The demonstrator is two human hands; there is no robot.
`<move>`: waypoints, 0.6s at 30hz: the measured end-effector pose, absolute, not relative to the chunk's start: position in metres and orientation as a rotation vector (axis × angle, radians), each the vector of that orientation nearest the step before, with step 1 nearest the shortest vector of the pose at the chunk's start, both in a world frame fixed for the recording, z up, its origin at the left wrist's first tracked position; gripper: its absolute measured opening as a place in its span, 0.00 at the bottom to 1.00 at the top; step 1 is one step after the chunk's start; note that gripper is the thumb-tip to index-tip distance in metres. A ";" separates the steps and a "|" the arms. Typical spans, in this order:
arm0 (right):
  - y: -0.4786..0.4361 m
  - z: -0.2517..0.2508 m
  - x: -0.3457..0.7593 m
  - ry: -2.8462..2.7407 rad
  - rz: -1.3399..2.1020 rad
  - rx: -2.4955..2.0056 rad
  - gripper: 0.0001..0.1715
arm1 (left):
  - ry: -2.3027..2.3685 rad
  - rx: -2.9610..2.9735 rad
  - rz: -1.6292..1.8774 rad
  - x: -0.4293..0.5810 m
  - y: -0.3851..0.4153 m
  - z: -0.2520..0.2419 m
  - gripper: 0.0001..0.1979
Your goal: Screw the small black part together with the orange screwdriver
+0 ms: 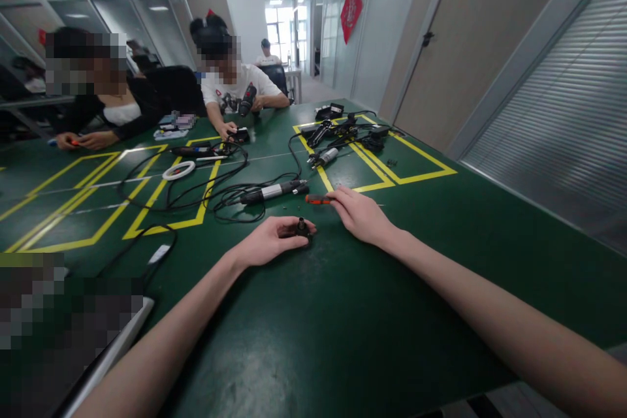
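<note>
Between the thumb and fingers of my left hand (272,241) is a small black part (302,228) with a short upright stub, resting at the table surface. My right hand (360,212) is closed around an orange and black handle (318,199), which looks like a screwdriver; its other end is hidden by my fingers. The handle points left, just beyond the black part and apart from it. A black and silver electric screwdriver (274,192) with a cable lies past my hands. Tiny screws (298,208) are scattered beside it.
Black cables and tools (337,134) pile up inside yellow tape at the back right. A white ring (179,170) lies left. A laptop-like device (112,353) stands at the near left. Two people sit across the green table (392,313), one holding a drill (247,99).
</note>
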State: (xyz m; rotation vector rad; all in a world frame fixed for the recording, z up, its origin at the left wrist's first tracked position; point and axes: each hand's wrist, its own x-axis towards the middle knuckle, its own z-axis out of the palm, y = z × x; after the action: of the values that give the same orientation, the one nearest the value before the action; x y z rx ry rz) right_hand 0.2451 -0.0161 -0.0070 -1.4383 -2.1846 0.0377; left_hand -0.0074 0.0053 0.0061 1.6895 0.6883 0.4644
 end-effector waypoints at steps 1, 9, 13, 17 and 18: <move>-0.018 -0.006 0.245 -2.132 0.056 -1.415 0.17 | 0.689 1.717 0.459 -0.007 0.005 0.007 0.18; -0.038 0.025 0.223 -1.676 0.417 -1.047 0.10 | 0.757 1.892 0.477 0.007 -0.010 0.006 0.14; -0.044 0.057 0.204 -1.415 0.880 -0.851 0.18 | 0.753 1.940 0.543 0.013 -0.017 0.003 0.08; -0.048 0.082 0.185 -1.260 1.095 -0.613 0.24 | 0.747 1.946 0.590 0.015 -0.022 0.001 0.09; -0.049 0.086 0.181 -1.250 1.123 -0.583 0.24 | 0.751 1.947 0.588 0.015 -0.022 0.001 0.09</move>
State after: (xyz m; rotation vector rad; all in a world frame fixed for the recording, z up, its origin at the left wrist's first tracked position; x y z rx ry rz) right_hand 0.1814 -0.0491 0.0855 -0.5832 -1.2496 1.1231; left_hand 0.0154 -0.0220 0.0008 1.9468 0.7512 0.5882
